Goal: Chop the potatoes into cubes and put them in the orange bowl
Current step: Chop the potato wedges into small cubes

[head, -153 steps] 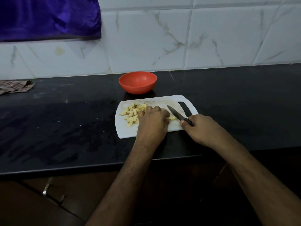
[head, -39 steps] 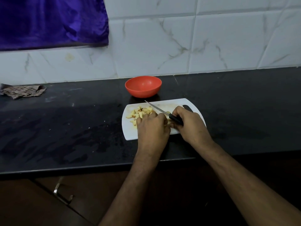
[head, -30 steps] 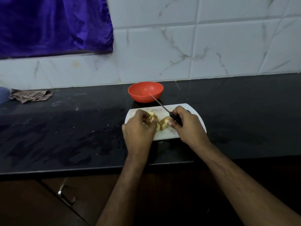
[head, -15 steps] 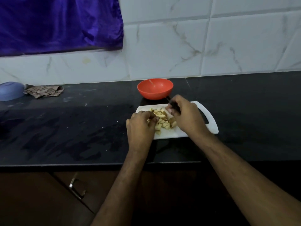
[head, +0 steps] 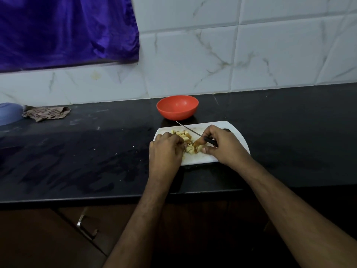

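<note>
Resting on the near half of the white cutting board (head: 234, 136), both hands crowd the pile of potato cubes (head: 188, 142) from either side, hiding part of it. The left hand (head: 166, 149) has its fingers curled against the pile's left edge; whether it holds any pieces cannot be told. The right hand (head: 222, 146) grips the black handle of the knife (head: 190, 130), whose thin blade slants over the cubes toward the board's far left corner. The cubes are pale yellow, small and uneven, heaped on the board's left half. Just behind the board sits the orange bowl (head: 177, 107), with nothing visible inside. Far left of the board lie a crumpled checked cloth (head: 46, 114) and a blue bowl (head: 9, 113); a purple curtain (head: 65, 29) hangs above. Half a second ago the blade was hidden by the right hand; it now shows.
</note>
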